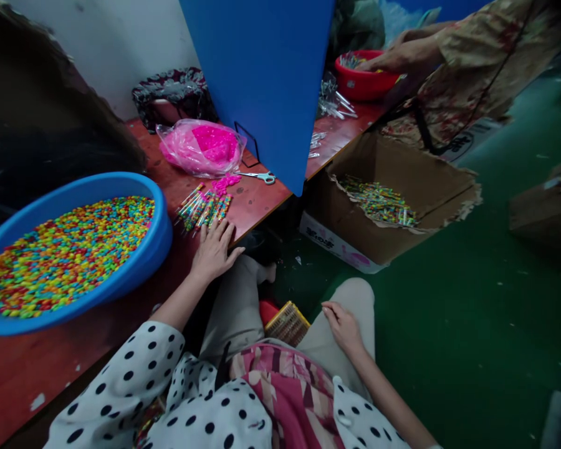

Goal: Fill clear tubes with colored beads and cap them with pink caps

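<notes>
My left hand (215,251) lies flat at the edge of the red table, palm down and fingers spread. Its fingertips touch the near end of a pile of thin clear tubes (206,209) filled with colourful candy-like pieces. Small bright pink caps (225,183) lie just behind the pile. My right hand (343,327) rests on my right thigh with its fingers curled in, and nothing shows in it. Left of my left hand, a blue basin (161,249) holds a mass of small multicoloured pieces.
Scissors (264,178) and a plastic bag of pink pieces (203,149) lie on the red table (257,202). A blue partition (271,81) stands beyond. Filled tubes lie in a cardboard box (341,246) on the floor. A co-worker's hand (402,56) reaches into a red basin (359,87).
</notes>
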Available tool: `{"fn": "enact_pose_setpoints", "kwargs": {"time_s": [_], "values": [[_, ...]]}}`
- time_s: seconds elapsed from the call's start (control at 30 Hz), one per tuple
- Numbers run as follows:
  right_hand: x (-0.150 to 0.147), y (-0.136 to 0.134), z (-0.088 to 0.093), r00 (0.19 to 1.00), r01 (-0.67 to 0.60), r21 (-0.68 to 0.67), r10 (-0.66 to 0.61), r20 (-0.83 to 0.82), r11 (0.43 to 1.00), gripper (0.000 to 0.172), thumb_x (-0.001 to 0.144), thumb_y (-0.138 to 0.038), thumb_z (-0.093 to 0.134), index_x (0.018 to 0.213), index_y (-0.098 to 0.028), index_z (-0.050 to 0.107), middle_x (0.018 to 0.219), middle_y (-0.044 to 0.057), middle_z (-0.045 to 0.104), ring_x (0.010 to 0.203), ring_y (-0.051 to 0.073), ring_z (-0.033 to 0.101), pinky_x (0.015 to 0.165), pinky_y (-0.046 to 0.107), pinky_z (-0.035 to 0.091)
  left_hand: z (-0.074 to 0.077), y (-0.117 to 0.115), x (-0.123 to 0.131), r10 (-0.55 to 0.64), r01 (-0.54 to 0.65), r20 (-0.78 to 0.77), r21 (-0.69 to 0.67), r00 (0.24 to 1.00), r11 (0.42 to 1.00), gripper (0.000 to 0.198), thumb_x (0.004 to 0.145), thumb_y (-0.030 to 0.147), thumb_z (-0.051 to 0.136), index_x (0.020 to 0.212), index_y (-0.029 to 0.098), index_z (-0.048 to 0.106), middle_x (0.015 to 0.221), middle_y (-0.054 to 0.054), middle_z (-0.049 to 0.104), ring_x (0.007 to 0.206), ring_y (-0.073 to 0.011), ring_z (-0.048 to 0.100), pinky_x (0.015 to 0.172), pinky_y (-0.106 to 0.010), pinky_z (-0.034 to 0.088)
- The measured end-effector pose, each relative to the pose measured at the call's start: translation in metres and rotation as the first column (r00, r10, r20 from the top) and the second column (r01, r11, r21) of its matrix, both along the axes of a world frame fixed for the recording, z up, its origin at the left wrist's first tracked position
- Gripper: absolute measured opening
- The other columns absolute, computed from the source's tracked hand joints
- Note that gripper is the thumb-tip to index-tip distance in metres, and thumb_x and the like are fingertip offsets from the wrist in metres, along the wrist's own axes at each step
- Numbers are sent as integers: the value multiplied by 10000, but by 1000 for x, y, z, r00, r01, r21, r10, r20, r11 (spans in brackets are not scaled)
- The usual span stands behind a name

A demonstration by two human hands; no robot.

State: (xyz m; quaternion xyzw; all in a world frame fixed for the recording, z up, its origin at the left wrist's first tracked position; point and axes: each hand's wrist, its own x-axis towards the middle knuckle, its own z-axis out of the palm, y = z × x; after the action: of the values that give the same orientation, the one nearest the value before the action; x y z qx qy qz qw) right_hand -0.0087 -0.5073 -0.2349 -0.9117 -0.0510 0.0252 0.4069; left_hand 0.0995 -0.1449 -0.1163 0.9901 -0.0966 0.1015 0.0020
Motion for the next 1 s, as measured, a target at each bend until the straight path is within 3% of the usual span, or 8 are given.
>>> {"fn": "enact_pose_setpoints", "kwargs": {"time_s": [0.33,0.73,0.9,1.0], "values": [[-10,-5,0,998,7,-19,-6,61,1000,280,883,-333,412,925,-181,644,905,75,691,824,198,644,762,320,500,0,0,0,-1,1,-8,-22,1000,1000,658,854,524,378,1366,112,357,1441,-169,333,1365,-321,185,1092,-534,111],[-4,-4,-6,999,34,-78,-33,16,996,274,880,-330,412,925,-200,648,926,60,692,845,194,645,774,314,497,1,-1,1,0,-1,-5,-69,1000,998,677,854,524,368,1369,85,342,1449,-174,316,1372,-321,169,1101,-523,90],[-13,-27,1,992,115,-56,-117,-39,992,313,893,-352,390,934,-167,639,824,69,694,727,184,653,698,312,531,1,-1,1,8,-9,-12,-63,1000,998,676,856,504,367,1385,87,315,1465,-170,285,1384,-314,123,1105,-518,67],[-2,-52,9,998,47,-119,-42,45,992,308,907,-333,385,985,-167,633,937,88,687,857,197,650,798,344,522,0,-1,2,32,-33,-18,-47,999,998,720,848,501,374,1410,68,247,1482,-183,235,1388,-324,86,1098,-540,55]]}}
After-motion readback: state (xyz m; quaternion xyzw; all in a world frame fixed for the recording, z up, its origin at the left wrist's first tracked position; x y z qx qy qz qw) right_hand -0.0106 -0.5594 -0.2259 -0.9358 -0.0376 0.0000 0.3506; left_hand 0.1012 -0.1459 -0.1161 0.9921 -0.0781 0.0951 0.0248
